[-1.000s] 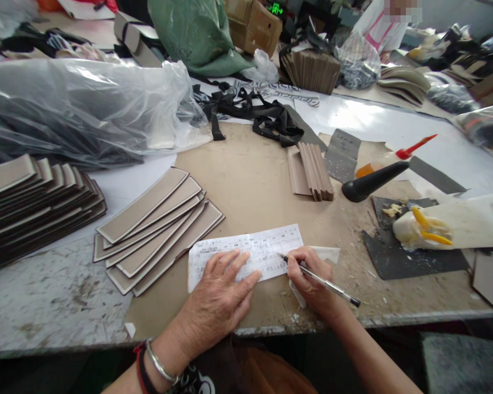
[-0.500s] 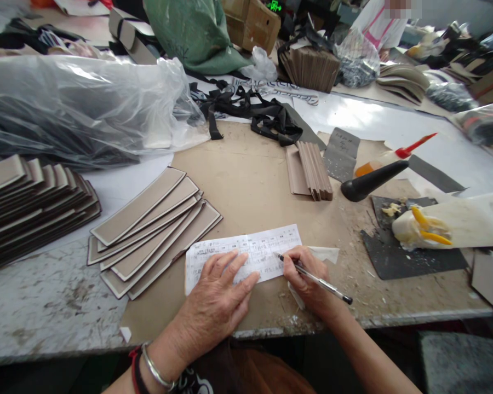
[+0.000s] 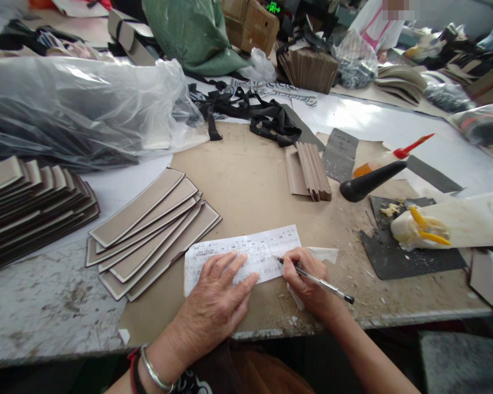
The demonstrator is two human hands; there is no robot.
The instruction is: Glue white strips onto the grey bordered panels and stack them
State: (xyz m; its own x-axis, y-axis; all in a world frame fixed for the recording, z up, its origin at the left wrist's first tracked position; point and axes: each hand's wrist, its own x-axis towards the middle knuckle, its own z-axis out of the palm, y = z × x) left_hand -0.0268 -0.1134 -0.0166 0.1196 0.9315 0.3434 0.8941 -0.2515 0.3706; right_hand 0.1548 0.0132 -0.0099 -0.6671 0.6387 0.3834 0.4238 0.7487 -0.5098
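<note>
A white printed slip of paper [image 3: 254, 250] lies on a brown cardboard sheet [image 3: 246, 180] near the table's front edge. My left hand [image 3: 216, 298] rests flat on the slip's lower left part, fingers spread, pinning it down. My right hand [image 3: 308, 279] grips a clear ballpoint pen [image 3: 316, 280], its tip touching the slip's lower right area. A small white scrap [image 3: 324, 255] sticks out from under my right hand.
Fanned grey-beige panels [image 3: 152, 232] lie left of the slip, with a bigger stack [image 3: 33, 202] at far left. A clear plastic bag [image 3: 82, 104], black straps [image 3: 267, 117], folded card pieces [image 3: 310, 169], a black-handled tool [image 3: 370, 180] and a glue-smeared dark mat [image 3: 411, 257] surround the cardboard sheet.
My right hand and the pen tip have shifted slightly left along the slip. My left hand stays pressed on the paper.
</note>
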